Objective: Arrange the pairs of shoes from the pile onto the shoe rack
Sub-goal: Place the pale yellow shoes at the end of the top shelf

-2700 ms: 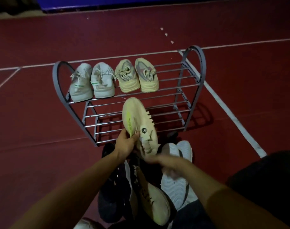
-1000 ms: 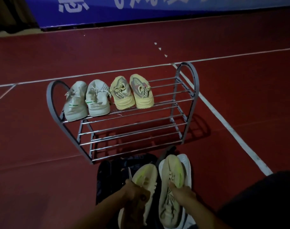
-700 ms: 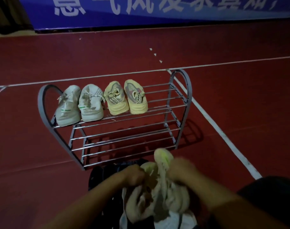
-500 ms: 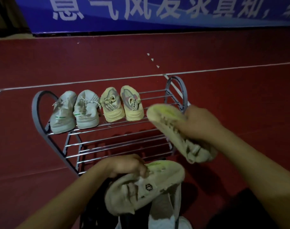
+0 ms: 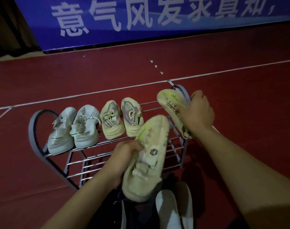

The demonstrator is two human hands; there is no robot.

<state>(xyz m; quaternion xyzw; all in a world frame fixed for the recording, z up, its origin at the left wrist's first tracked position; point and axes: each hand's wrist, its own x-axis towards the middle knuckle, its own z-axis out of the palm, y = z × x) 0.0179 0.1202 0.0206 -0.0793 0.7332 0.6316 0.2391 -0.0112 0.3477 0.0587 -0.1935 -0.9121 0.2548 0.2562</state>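
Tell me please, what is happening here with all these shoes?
A person is putting shoes onto a metal shoe rack. Each hand grips one cream shoe with neon-green accents: the left hand holds one shoe in front of the rack, and the right hand holds its mate over the right end of the top shelf. Two pairs already sit there, a white pair and a yellow pair. More shoes lie in a dark pile below.

Indoor sports hall, probably a court. Red floor (image 5: 240, 52) with white lines (image 5: 91, 94) crossing at 12 o'clock. Blue banner (image 5: 141, 22), large white Chinese characters, along the wall at 12. Lighting dim.
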